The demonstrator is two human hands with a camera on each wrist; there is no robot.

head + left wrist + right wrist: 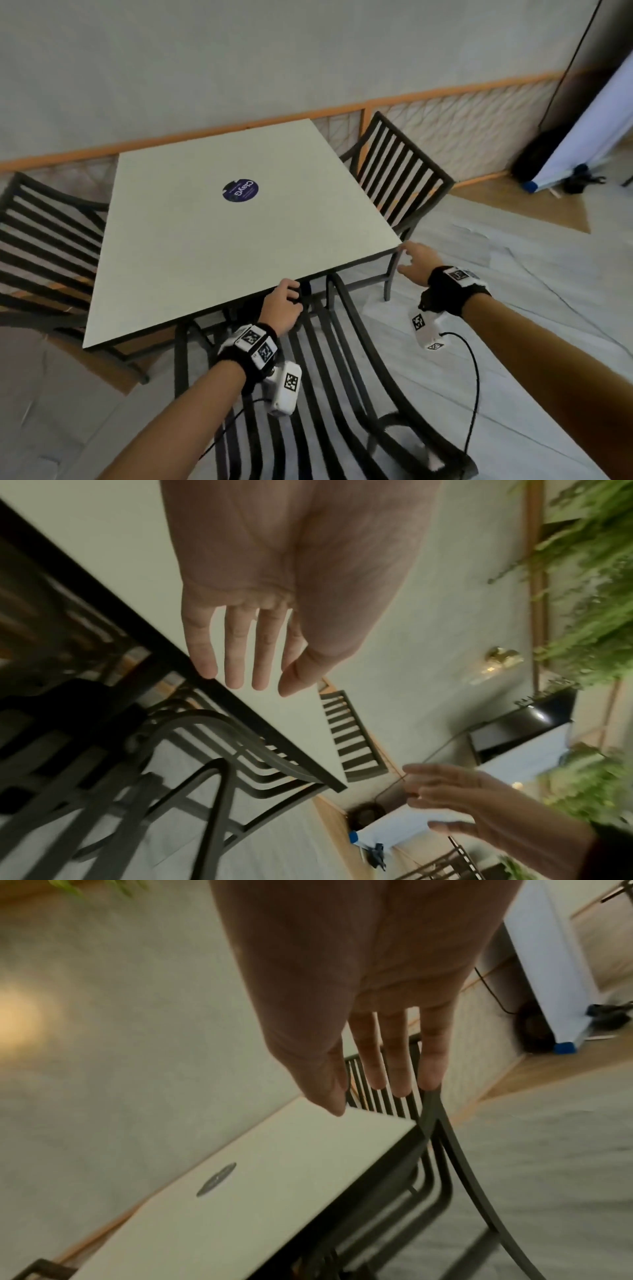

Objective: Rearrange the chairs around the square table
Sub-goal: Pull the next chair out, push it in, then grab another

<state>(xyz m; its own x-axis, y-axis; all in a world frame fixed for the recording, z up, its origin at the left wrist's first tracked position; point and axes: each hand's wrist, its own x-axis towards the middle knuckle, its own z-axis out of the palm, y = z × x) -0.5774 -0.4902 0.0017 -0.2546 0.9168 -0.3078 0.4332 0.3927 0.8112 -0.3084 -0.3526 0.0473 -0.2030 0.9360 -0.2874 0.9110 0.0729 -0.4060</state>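
Near chair [329, 377] lower centre sits tucked under table [205, 240] edge; left hand [282, 305] above its back, fingers straight; right hand [416, 262] spread, holding nothing, likely reaching for grip.

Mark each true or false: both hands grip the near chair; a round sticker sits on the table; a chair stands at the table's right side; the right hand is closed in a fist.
1. Both hands grip the near chair. False: the left hand and the right hand both have straight fingers and hold nothing.
2. A round sticker sits on the table. True.
3. A chair at the right side stands by the table. True.
4. The right hand is a fist. False: its fingers are spread.
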